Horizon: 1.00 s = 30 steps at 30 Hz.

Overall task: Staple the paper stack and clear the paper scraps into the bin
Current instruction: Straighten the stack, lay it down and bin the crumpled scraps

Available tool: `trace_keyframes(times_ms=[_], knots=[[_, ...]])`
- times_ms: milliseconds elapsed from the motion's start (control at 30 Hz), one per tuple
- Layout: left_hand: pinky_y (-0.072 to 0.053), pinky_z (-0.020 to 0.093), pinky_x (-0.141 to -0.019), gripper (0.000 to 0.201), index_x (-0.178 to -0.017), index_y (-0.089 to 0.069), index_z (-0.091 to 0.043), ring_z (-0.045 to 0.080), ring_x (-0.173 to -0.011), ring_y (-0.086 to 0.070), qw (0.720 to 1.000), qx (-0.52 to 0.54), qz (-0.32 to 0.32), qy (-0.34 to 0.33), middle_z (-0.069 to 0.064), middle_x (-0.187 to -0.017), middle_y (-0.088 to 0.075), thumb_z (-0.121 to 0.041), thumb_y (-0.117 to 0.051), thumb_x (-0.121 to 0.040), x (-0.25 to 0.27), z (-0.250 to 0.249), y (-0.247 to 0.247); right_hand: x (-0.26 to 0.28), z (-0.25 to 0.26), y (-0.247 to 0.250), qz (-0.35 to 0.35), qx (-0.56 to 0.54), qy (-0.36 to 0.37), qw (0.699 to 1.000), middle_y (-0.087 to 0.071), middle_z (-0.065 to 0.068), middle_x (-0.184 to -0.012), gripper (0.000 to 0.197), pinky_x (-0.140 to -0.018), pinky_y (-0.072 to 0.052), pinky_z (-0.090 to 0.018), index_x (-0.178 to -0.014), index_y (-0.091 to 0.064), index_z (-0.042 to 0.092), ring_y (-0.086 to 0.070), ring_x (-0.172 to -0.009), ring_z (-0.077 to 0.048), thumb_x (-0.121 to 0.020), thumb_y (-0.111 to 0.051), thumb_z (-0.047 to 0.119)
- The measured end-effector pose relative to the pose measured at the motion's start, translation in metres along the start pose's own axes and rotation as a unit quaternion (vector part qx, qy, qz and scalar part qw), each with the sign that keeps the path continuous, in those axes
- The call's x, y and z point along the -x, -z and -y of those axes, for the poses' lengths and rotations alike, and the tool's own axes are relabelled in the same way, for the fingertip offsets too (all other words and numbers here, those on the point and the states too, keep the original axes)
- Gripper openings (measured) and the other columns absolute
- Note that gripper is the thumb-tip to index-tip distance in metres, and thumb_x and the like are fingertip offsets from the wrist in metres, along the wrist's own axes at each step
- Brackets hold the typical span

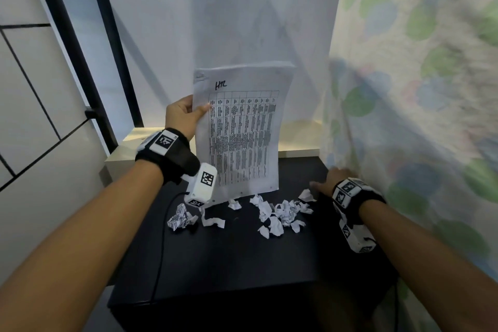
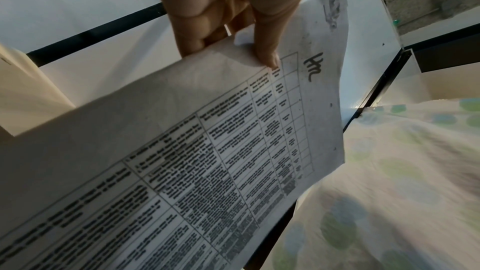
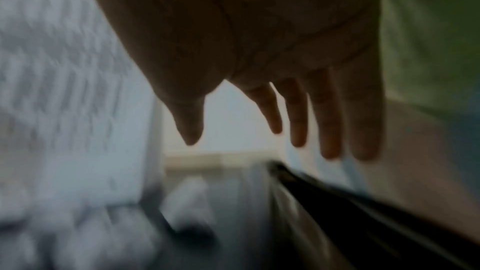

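My left hand (image 1: 186, 113) pinches the left edge of the paper stack (image 1: 239, 129) and holds it upright above the black table (image 1: 229, 256). The top sheet carries a printed grid and a handwritten mark. In the left wrist view the thumb (image 2: 267, 48) lies on the front of the paper stack (image 2: 182, 171), with the other fingers behind. Several crumpled paper scraps (image 1: 277, 213) lie on the table below the stack. My right hand (image 1: 327, 180) is blurred, low over the table's right side beside the scraps. Its fingers (image 3: 327, 122) are straight and hold nothing. No stapler or bin is in view.
A dotted curtain (image 1: 420, 89) hangs along the right, touching the table's right edge. A pale wooden ledge (image 1: 299, 140) runs behind the table. A black metal frame (image 1: 80, 43) stands at the left, and a thin black cable (image 1: 161, 245) crosses the table.
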<state>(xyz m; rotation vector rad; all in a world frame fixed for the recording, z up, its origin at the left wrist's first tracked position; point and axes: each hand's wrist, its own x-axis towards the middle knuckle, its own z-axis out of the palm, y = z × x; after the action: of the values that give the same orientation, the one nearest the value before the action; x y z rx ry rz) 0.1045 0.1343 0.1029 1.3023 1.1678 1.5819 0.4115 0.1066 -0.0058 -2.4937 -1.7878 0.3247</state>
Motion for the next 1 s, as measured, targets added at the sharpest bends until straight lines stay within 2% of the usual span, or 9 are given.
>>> trace_keyframes(times_ms=[67, 133, 200, 267, 333, 400, 533, 767, 1000], knots=[[-0.049, 0.046, -0.098, 0.035, -0.122, -0.058, 0.005, 0.022, -0.083, -0.065, 1.0, 0.005, 0.0, 0.0, 0.012, -0.104, -0.068, 0.002, -0.058, -0.088, 0.002, -0.005, 0.003, -0.002, 0.021, 0.015, -0.044, -0.129, 0.051, 0.989, -0.042, -0.018, -0.139, 0.076, -0.103, -0.04, -0.04, -0.139, -0.034, 0.01, -0.044, -0.129, -0.034, -0.08, -0.064, 0.048], [-0.053, 0.041, -0.091, 0.033, -0.121, -0.059, 0.002, 0.012, -0.075, -0.067, 1.0, 0.01, 0.011, -0.006, 0.0, -0.087, -0.073, 0.001, -0.058, -0.088, 0.002, -0.007, 0.004, -0.001, 0.044, 0.036, -0.063, -0.304, 0.152, 0.938, -0.036, -0.014, -0.143, 0.089, -0.108, -0.035, -0.04, -0.147, -0.019, 0.014, -0.04, -0.132, -0.028, -0.078, -0.072, 0.031], [-0.057, 0.035, -0.084, 0.03, -0.117, -0.062, 0.0, 0.004, -0.068, -0.069, 0.999, 0.014, 0.029, -0.014, -0.014, -0.07, -0.074, 0.0, -0.058, -0.088, 0.003, -0.011, 0.004, -0.001, 0.065, 0.051, -0.059, -0.418, 0.211, 0.882, -0.041, -0.002, -0.134, 0.089, -0.106, -0.036, -0.038, -0.145, -0.021, 0.012, -0.041, -0.125, -0.018, -0.076, -0.076, 0.02], [-0.058, 0.028, -0.078, 0.027, -0.115, -0.062, -0.003, 0.003, -0.069, -0.07, 0.999, 0.019, 0.036, -0.027, -0.014, -0.071, -0.075, -0.001, -0.057, -0.089, 0.006, -0.017, 0.005, 0.0, 0.081, 0.059, -0.078, -0.477, 0.22, 0.847, -0.05, -0.002, -0.13, 0.071, -0.105, -0.042, -0.041, -0.133, -0.037, 0.01, -0.049, -0.12, -0.02, -0.076, -0.076, 0.023], [-0.057, 0.025, -0.08, 0.029, -0.12, -0.059, -0.004, 0.009, -0.08, -0.069, 0.998, -0.004, 0.027, -0.051, -0.005, -0.09, -0.074, -0.003, -0.055, -0.091, 0.007, -0.021, 0.006, 0.005, 0.091, 0.062, -0.113, -0.512, 0.219, 0.823, -0.059, -0.008, -0.113, 0.04, -0.096, -0.049, -0.043, -0.113, -0.049, 0.007, -0.057, -0.108, -0.025, -0.081, -0.07, 0.018], [-0.051, 0.035, -0.096, 0.031, -0.123, -0.051, -0.012, 0.02, -0.103, -0.063, 0.996, -0.048, 0.028, -0.068, 0.004, -0.113, -0.063, -0.005, -0.051, -0.092, 0.008, -0.018, 0.009, 0.009, 0.095, 0.059, -0.113, -0.539, 0.224, 0.804, -0.059, -0.007, -0.107, 0.032, -0.094, -0.05, -0.042, -0.115, -0.052, 0.004, -0.058, -0.103, -0.023, -0.086, -0.065, 0.011], [-0.042, 0.048, -0.105, 0.043, -0.13, -0.035, -0.016, 0.026, -0.119, -0.051, 0.995, -0.088, 0.053, -0.006, 0.005, -0.124, -0.051, 0.001, -0.047, -0.092, 0.014, 0.014, 0.012, 0.014, 0.094, 0.045, -0.122, -0.53, 0.226, 0.808, -0.063, -0.013, -0.115, 0.036, -0.1, -0.047, -0.045, -0.121, -0.051, 0.001, -0.058, -0.107, -0.023, -0.087, -0.062, 0.01], [-0.037, 0.028, -0.095, 0.04, -0.137, -0.039, -0.003, 0.018, -0.118, -0.05, 0.98, -0.164, 0.093, 0.06, 0.007, -0.128, -0.055, -0.011, -0.041, -0.098, 0.024, 0.046, 0.011, 0.01, 0.094, 0.047, -0.119, -0.561, 0.227, 0.787, -0.06, -0.008, -0.111, 0.039, -0.089, -0.047, -0.032, -0.126, -0.048, -0.001, -0.056, -0.103, -0.021, -0.089, -0.059, 0.005], [-0.038, 0.031, -0.099, 0.041, -0.135, -0.038, -0.002, 0.03, -0.128, -0.047, 0.977, -0.193, 0.053, 0.074, 0.016, -0.136, -0.051, -0.018, -0.042, -0.098, 0.025, 0.051, 0.006, -0.002, 0.092, 0.027, -0.087, -0.482, 0.201, 0.849, -0.053, -0.012, -0.135, 0.041, -0.107, -0.038, -0.036, -0.131, -0.043, 0.004, -0.049, -0.126, -0.027, -0.092, -0.054, 0.008]])
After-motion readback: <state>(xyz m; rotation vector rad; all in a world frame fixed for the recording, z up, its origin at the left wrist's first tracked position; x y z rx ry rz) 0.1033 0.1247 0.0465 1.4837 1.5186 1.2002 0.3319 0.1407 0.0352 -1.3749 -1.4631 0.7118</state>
